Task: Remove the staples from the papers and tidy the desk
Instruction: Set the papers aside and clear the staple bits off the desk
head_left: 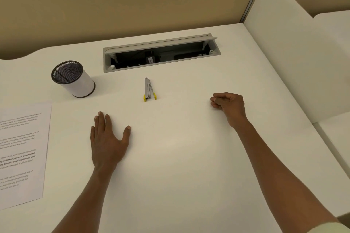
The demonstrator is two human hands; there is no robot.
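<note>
White worktop (189, 157) against a tan partition, open cable tray (161, 53) at the far edge. Staple remover (149, 89) lies mid-worktop, just near of the tray, long axis running near-to-far: yellow handles at the near end, metal tip pointing far toward the tray. Left hand (108, 142) flat on the worktop, fingers straight, grip apart, holding nothing. Right hand (227, 103) has fingers curled together; may be pinching something tiny, can't tell. Small dark speck (196, 101), likely a loose staple, sits just left of the right hand's fingertips. The remover lies left of the right hand and far-right of the left; roughly equidistant, left slightly nearer I'd judge. Papers (22, 149) at left edge, mesh pen cup (73, 79) far-left.
</note>
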